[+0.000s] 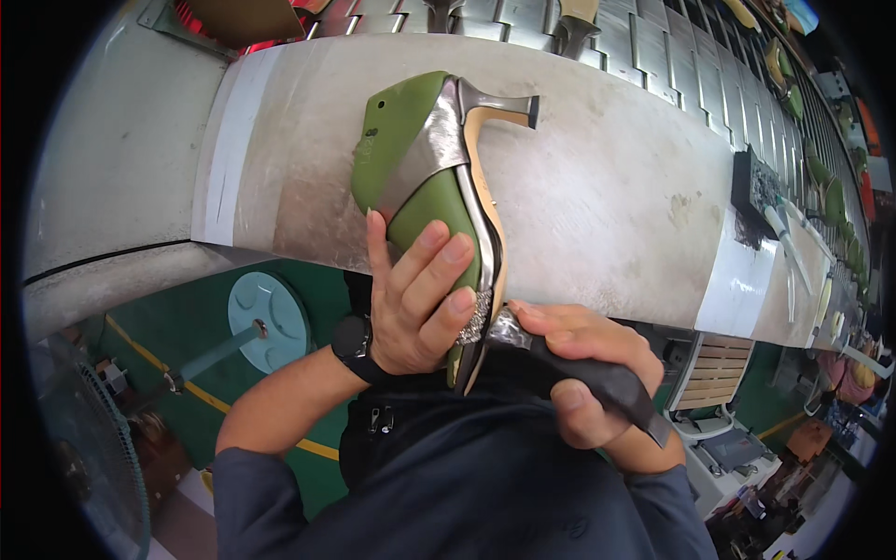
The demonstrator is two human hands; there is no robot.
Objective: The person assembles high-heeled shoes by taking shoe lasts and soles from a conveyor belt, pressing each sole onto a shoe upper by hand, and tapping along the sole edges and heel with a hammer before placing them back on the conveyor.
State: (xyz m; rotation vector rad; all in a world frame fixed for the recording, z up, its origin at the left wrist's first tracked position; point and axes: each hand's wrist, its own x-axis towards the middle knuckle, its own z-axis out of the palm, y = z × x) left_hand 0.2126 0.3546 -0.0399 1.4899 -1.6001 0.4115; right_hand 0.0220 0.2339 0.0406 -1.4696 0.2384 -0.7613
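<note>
A silver high-heeled sandal (486, 229) sits on a green shoe last (422, 110), lying on its side with the heel pointing right and the toe toward me. My left hand (416, 313) presses on the green last from the left, fingers over its side near the sparkly toe strap (475, 317). In my right hand (597, 359) is a black-handled tool (607, 381) with a shiny metal head (510, 331). That head is against or very near the sole edge by the toe; exact contact cannot be told.
The pale worktop (597, 205) carries the shoe. Beyond it runs a slatted metal conveyor (635, 42) with more shoes. A dark block (754, 182) and white-handled brushes (789, 243) lie at right. A fan (89, 448) stands lower left, a slatted chair (714, 369) lower right.
</note>
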